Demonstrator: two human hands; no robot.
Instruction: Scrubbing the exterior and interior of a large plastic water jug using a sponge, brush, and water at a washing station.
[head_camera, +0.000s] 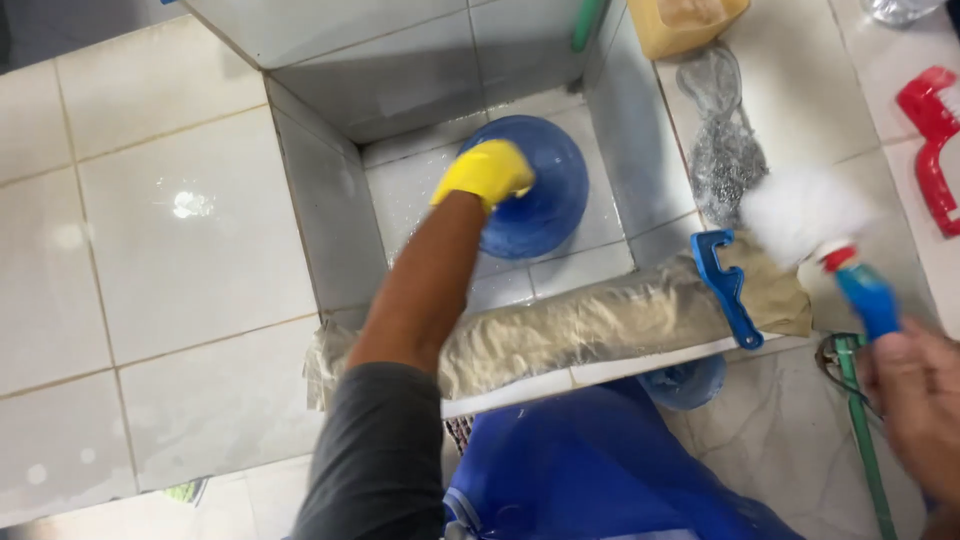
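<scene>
I find the head view bright and evenly lit from above, with a hard white glare spot on the glossy counter tile (190, 204) at left. My right hand (915, 400) and the white brush head (800, 212) are smeared by motion blur. The sink basin (330, 210) walls lie in soft grey shadow; the frame's upper corners darken slightly.

Bowl (535, 200) in sink (320, 190), brush (810, 215) right.

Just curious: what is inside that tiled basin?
Inside the tiled basin sits a round blue bowl. The left hand, in a yellow glove, presses on it, hiding part of it. What lies under the bowl cannot be seen.
</scene>
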